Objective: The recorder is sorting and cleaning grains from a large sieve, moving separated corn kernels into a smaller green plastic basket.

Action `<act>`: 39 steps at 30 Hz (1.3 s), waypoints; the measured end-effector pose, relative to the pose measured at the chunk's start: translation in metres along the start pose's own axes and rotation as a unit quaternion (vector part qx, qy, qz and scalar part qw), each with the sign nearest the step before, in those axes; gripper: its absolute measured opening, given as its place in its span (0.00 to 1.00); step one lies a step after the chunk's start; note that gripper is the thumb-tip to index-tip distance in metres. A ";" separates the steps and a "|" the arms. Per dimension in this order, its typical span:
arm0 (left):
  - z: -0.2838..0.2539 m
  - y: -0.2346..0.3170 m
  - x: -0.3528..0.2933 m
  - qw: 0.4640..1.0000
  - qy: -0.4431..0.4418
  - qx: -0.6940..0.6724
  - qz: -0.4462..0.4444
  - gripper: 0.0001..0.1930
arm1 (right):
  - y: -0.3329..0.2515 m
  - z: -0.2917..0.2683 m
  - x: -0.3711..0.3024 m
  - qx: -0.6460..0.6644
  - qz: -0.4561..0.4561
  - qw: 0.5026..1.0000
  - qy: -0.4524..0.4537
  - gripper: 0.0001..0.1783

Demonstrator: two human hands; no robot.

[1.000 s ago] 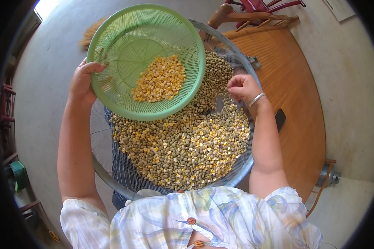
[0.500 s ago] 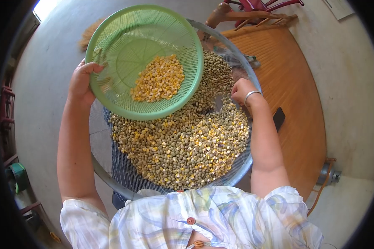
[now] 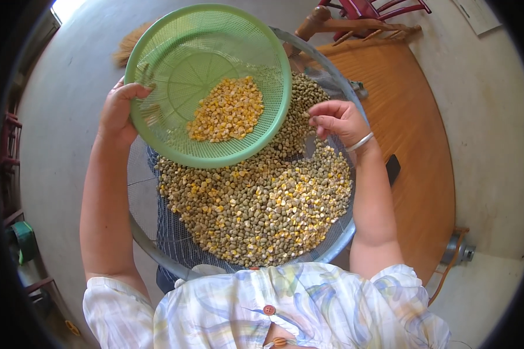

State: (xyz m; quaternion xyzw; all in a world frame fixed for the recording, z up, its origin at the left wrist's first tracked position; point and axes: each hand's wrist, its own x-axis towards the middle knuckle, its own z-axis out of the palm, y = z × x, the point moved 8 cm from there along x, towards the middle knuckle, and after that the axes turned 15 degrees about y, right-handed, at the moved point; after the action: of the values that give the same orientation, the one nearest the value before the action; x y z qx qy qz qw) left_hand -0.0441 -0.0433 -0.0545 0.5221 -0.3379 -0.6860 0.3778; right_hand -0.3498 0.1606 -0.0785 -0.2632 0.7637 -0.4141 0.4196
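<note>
My left hand grips the left rim of a round green plastic colander, thumb over the edge. The colander is tilted, with a heap of yellow, corn-like kernels in it. Below lies a large round mesh sieve with a grey rim, spread with greenish-brown beans mixed with yellow and whitish pieces. My right hand, a silver bangle at its wrist, hovers over the sieve's right part beside the colander. Its thumb and forefinger are pinched together; anything between them is too small to make out.
A wooden table stands at the right, with a dark phone near the sieve. Wooden and red chair parts are at the far right. A straw broom lies behind the colander. A grey metal object is beyond the table's near right edge.
My right hand has lifted from the beans and turned toward the colander, its pinched fingers now showing. The colander, held in my left hand, has shifted slightly right.
</note>
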 end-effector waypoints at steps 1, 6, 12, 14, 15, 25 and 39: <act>0.001 0.000 0.000 1.000 -0.002 0.001 0.000 0.22 | -0.013 0.004 -0.005 0.123 -0.013 0.992 -0.010 0.07; 0.006 0.003 -0.004 1.000 0.014 -0.010 -0.002 0.22 | 0.058 -0.032 0.030 -0.375 -0.070 0.924 0.006 0.07; 0.003 0.003 -0.003 1.000 0.009 -0.007 -0.001 0.23 | 0.055 -0.016 0.026 -0.504 -0.049 0.862 -0.031 0.07; 0.003 0.003 -0.003 1.000 0.011 -0.005 0.002 0.22 | 0.059 -0.014 0.027 -0.531 -0.057 0.845 -0.035 0.07; 0.003 0.004 -0.003 1.000 0.012 -0.004 0.004 0.22 | 0.055 -0.013 0.027 -0.535 -0.084 0.840 -0.024 0.06; 0.002 0.004 -0.001 1.000 0.013 -0.003 0.000 0.22 | 0.055 -0.010 0.023 -0.550 -0.024 0.834 -0.045 0.07; -0.001 0.001 0.001 1.000 0.006 0.002 -0.002 0.22 | 0.059 -0.040 0.017 -0.514 0.038 0.857 -0.020 0.07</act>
State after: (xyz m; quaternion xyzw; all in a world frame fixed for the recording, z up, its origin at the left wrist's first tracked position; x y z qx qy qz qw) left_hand -0.0429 -0.0449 -0.0550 0.5272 -0.3358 -0.6833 0.3773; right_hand -0.3961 0.1954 -0.1238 -0.4204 0.8687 0.0592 0.2551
